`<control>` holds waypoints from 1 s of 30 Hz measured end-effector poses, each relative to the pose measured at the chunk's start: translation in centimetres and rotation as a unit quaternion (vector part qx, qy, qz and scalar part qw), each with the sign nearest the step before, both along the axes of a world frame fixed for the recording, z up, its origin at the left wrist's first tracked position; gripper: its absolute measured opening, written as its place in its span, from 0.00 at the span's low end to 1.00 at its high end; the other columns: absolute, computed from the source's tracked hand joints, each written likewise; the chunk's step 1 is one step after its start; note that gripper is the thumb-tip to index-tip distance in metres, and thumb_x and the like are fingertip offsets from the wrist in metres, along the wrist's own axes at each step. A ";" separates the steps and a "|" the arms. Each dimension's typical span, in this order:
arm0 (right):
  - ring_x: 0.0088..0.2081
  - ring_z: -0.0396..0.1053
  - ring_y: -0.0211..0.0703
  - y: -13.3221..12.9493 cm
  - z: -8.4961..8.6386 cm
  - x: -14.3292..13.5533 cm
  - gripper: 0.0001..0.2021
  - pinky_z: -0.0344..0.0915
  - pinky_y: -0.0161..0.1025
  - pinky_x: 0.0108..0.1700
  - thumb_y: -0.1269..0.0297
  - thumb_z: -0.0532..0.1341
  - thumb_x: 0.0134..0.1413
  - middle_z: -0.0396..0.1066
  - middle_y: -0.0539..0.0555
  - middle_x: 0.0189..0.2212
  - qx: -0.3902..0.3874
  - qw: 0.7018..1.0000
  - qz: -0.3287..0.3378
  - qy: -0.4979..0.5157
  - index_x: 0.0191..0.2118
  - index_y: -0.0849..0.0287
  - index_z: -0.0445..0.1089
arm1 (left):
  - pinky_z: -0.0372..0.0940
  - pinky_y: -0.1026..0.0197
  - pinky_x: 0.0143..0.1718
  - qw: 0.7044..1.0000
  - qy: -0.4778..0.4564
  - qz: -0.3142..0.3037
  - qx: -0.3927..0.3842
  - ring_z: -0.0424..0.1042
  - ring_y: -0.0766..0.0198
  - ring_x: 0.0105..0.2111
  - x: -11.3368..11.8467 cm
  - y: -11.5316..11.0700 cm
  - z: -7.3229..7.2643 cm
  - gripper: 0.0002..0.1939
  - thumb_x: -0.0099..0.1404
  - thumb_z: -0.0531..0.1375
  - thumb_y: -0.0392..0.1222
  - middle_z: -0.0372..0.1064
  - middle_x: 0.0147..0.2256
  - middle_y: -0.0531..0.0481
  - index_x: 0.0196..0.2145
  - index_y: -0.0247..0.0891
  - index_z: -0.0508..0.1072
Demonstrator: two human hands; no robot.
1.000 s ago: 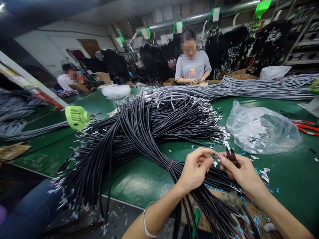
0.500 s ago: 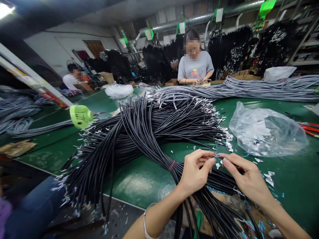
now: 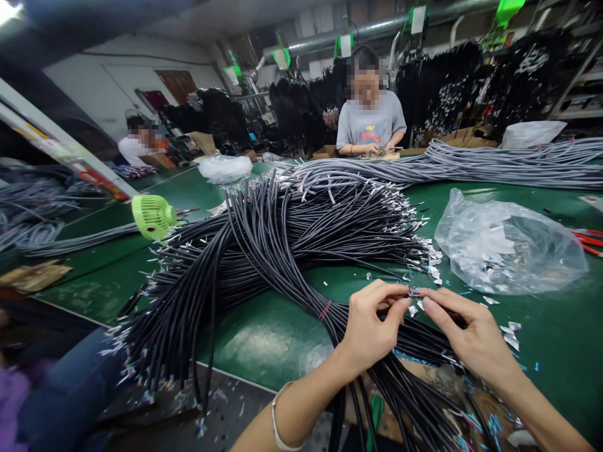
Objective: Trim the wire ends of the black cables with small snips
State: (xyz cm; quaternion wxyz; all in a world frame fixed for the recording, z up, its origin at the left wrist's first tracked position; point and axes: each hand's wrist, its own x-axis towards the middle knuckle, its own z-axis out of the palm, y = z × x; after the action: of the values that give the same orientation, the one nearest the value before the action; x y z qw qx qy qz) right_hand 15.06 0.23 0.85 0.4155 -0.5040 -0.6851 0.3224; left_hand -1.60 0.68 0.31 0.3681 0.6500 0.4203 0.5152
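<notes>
Thumb and fingers of my left hand (image 3: 377, 320) pinch the end of a black cable, where thin coloured wires (image 3: 413, 292) stick out. From the other side, my right hand (image 3: 464, 329) pinches the tips of those same wires. The two hands almost meet, just above the green table. Beneath them runs a bundle of black cables (image 3: 301, 282), tied with a red band (image 3: 325, 309); its near ends fan out below my wrists. A larger heap of black cables (image 3: 183, 314) with stripped ends lies to the left.
A clear plastic bag (image 3: 513, 245) with scraps stands at the right, near red-handled tools (image 3: 588, 242). Grey cables (image 3: 452, 166) lie across the back. A green fan (image 3: 153, 218) is at the left. One co-worker (image 3: 370, 122) sits opposite, another (image 3: 136, 144) far left. Wire scraps litter the table.
Both hands keep their pinch on the wires with barely any movement. The view has shifted very slightly.
</notes>
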 end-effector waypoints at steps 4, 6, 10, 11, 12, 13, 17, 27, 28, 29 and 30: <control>0.36 0.69 0.43 0.1 -0.1 0.0 0.15 0.67 0.37 0.37 0.54 0.57 0.56 0.73 0.54 0.33 -0.026 0.999 0.006 0.021 0.42 0.56 0.75 | 0.70 0.64 0.33 0.998 0.028 0.012 0.048 0.71 0.64 0.32 0.0 -0.1 0.5 0.07 0.62 0.58 0.35 0.71 0.32 0.45 0.37 0.33 0.75; 0.36 0.70 0.43 0.2 -0.2 -0.1 0.15 0.68 0.37 0.38 0.53 0.58 0.55 0.73 0.53 0.32 -0.045 0.998 0.002 0.045 0.41 0.56 0.76 | 0.70 0.63 0.34 0.997 0.036 0.014 0.066 0.72 0.64 0.32 0.0 -0.1 0.6 0.07 0.62 0.59 0.34 0.72 0.33 0.44 0.37 0.32 0.75; 0.32 0.70 0.43 0.3 -0.2 -0.2 0.18 0.69 0.38 0.36 0.52 0.59 0.53 0.72 0.53 0.27 -0.078 0.994 -0.001 0.082 0.41 0.59 0.77 | 0.69 0.63 0.35 0.995 0.041 0.020 0.089 0.72 0.64 0.32 -0.1 0.0 0.7 0.07 0.62 0.59 0.34 0.73 0.34 0.44 0.37 0.32 0.76; 0.31 0.70 0.43 0.3 -0.2 -0.2 0.18 0.69 0.39 0.35 0.52 0.59 0.53 0.72 0.53 0.26 -0.082 0.993 0.000 0.084 0.41 0.59 0.76 | 0.69 0.63 0.35 0.994 0.041 0.020 0.095 0.72 0.64 0.32 -0.1 0.0 0.7 0.07 0.61 0.59 0.33 0.74 0.34 0.44 0.37 0.32 0.76; 0.31 0.70 0.43 0.3 -0.2 -0.2 0.18 0.70 0.39 0.35 0.52 0.59 0.53 0.72 0.53 0.26 -0.084 0.993 0.001 0.086 0.41 0.60 0.76 | 0.69 0.63 0.35 0.994 0.040 0.020 0.099 0.72 0.64 0.32 -0.1 0.0 0.7 0.07 0.61 0.59 0.33 0.74 0.34 0.44 0.37 0.33 0.76; 0.30 0.70 0.43 0.3 -0.1 -0.2 0.18 0.70 0.40 0.35 0.52 0.59 0.53 0.73 0.53 0.26 -0.085 0.993 0.002 0.086 0.42 0.60 0.76 | 0.69 0.63 0.35 0.994 0.040 0.020 0.102 0.72 0.64 0.32 -0.1 0.0 0.7 0.07 0.61 0.59 0.33 0.74 0.34 0.45 0.37 0.33 0.76; 0.34 0.71 0.45 0.3 -0.3 -0.2 0.17 0.70 0.42 0.40 0.52 0.60 0.53 0.75 0.55 0.31 -0.070 0.994 -0.006 0.085 0.40 0.58 0.77 | 0.68 0.63 0.35 0.992 0.049 0.018 0.116 0.72 0.64 0.33 -0.1 0.0 0.8 0.07 0.61 0.59 0.32 0.74 0.34 0.45 0.37 0.33 0.75; 0.37 0.71 0.47 -0.3 -0.9 -1.1 0.16 0.70 0.42 0.40 0.53 0.60 0.53 0.75 0.55 0.33 -0.047 0.993 -0.049 0.102 0.42 0.57 0.76 | 0.67 0.65 0.30 0.982 0.083 0.102 0.135 0.71 0.66 0.28 0.2 0.0 -0.2 0.02 0.60 0.61 0.35 0.72 0.28 0.49 0.31 0.35 0.74; 0.35 0.71 0.46 -0.3 -0.8 -1.1 0.17 0.70 0.41 0.38 0.53 0.60 0.53 0.74 0.55 0.31 -0.056 0.992 -0.046 0.106 0.42 0.58 0.76 | 0.67 0.65 0.30 0.980 0.088 0.105 0.147 0.71 0.66 0.28 0.2 0.0 -0.2 0.02 0.60 0.61 0.35 0.72 0.28 0.49 0.31 0.35 0.74; 0.33 0.71 0.45 -0.3 -0.7 -1.1 0.17 0.70 0.40 0.36 0.53 0.59 0.53 0.74 0.54 0.28 -0.067 0.991 -0.041 0.109 0.42 0.59 0.76 | 0.66 0.65 0.30 0.977 0.091 0.108 0.157 0.70 0.66 0.28 0.2 0.0 -0.2 0.02 0.60 0.61 0.35 0.72 0.27 0.49 0.31 0.35 0.74; 0.31 0.70 0.44 -0.3 -0.6 -1.1 0.18 0.70 0.40 0.34 0.52 0.59 0.53 0.73 0.53 0.27 -0.076 0.990 -0.037 0.110 0.42 0.59 0.76 | 0.66 0.65 0.30 0.976 0.093 0.111 0.163 0.70 0.66 0.27 0.2 -0.1 -0.2 0.02 0.60 0.61 0.34 0.72 0.27 0.49 0.30 0.34 0.73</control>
State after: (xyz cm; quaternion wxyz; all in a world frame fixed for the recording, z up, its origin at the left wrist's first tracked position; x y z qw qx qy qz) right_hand 13.97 -0.09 0.27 0.4599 -0.5207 -0.5898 0.4117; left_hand -1.40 0.62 0.09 0.1572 0.6957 0.4320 0.5519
